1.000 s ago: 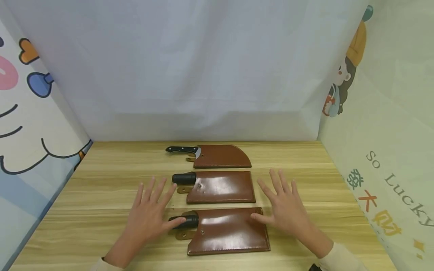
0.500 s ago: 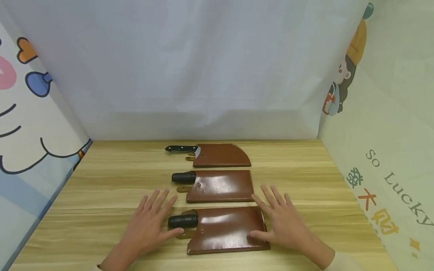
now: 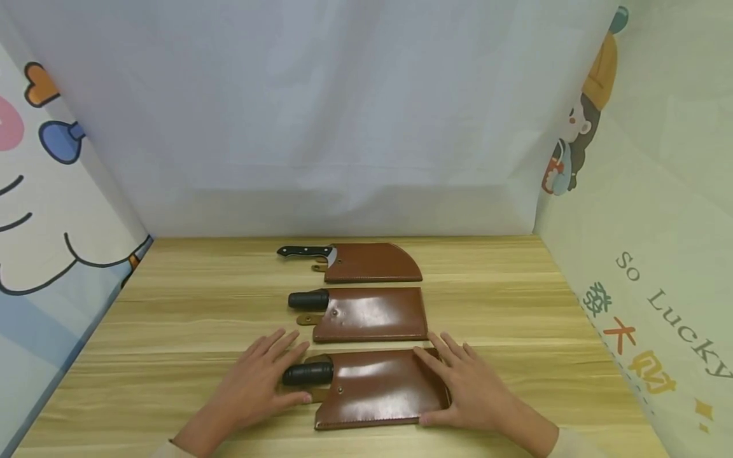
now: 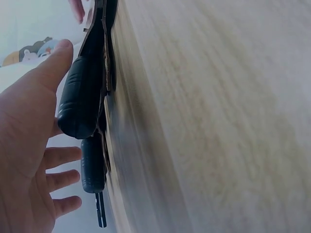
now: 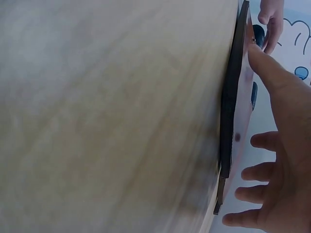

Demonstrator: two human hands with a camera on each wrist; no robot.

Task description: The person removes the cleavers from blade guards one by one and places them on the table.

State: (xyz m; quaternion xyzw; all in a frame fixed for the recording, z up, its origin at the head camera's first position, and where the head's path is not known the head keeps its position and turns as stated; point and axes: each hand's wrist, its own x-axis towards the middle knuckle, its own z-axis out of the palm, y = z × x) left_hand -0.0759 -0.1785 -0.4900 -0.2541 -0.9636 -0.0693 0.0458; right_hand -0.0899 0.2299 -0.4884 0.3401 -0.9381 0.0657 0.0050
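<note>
Nearest me lies a knife in a glossy brown leather sheath [image 3: 375,388], its black handle [image 3: 309,374] pointing left. My left hand [image 3: 252,381] is beside that handle, fingers above it and thumb below. In the left wrist view the thumb and fingers stand apart around the handle [image 4: 80,97]. My right hand [image 3: 475,394] hovers over the sheath's right end, with fingers spread over its far corner and the thumb near its lower corner. In the right wrist view the fingers [image 5: 255,172] are gently bent and hold nothing.
Behind it, a second knife in a rectangular brown sheath [image 3: 375,313] lies parallel. Farther back is a knife with a riveted black handle [image 3: 305,251] in a curved-end sheath [image 3: 375,262]. Cloth walls [image 3: 343,127] enclose the wooden table [image 3: 172,305].
Both hands have come back toward me and lower, drawing in around the two ends of the nearest sheathed knife. The knives have stayed in place.
</note>
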